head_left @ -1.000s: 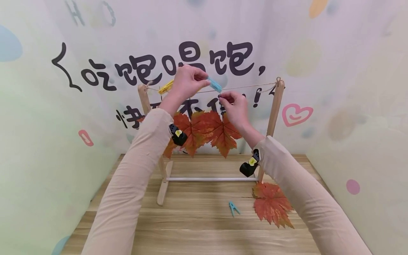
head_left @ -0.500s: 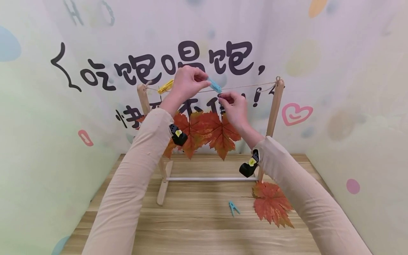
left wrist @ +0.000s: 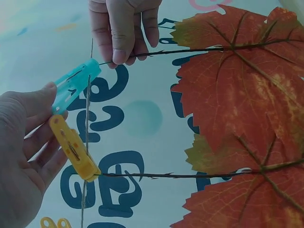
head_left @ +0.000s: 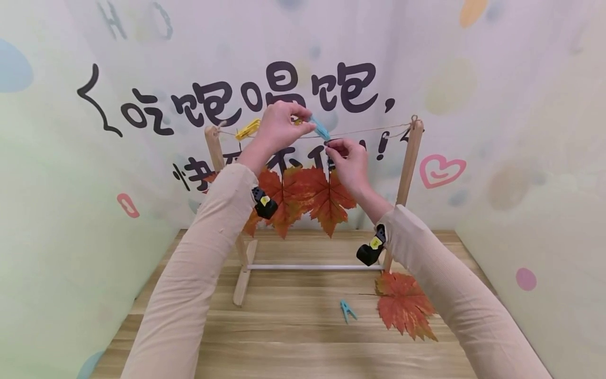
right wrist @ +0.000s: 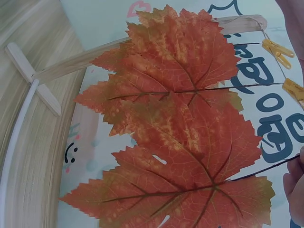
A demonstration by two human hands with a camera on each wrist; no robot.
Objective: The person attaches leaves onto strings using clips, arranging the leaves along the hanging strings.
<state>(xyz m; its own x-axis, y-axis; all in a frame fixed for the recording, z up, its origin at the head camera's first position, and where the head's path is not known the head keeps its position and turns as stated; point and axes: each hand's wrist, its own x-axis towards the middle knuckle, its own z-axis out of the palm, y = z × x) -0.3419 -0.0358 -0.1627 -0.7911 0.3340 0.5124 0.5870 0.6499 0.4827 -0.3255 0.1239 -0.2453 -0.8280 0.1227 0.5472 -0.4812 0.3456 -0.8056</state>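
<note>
My left hand pinches a light-blue clothespin between thumb and fingers at the twine. The clothespin's tip is at the end of a thin dark stem, with the twine passing by it. My right hand pinches that stem just below the clothespin. From it hangs an orange-red maple leaf, which also fills the lower part of the right wrist view. Beside my left fingers, a yellow clothespin grips the twine and the stem of a second maple leaf.
The twine is strung between two wooden posts joined low down by a white rod. Another yellow clothespin is near the left post. On the wooden table lie a blue clothespin and a maple leaf.
The leaf under my right hand has swung slightly left and down. Both hands keep nearly the same place and grip.
</note>
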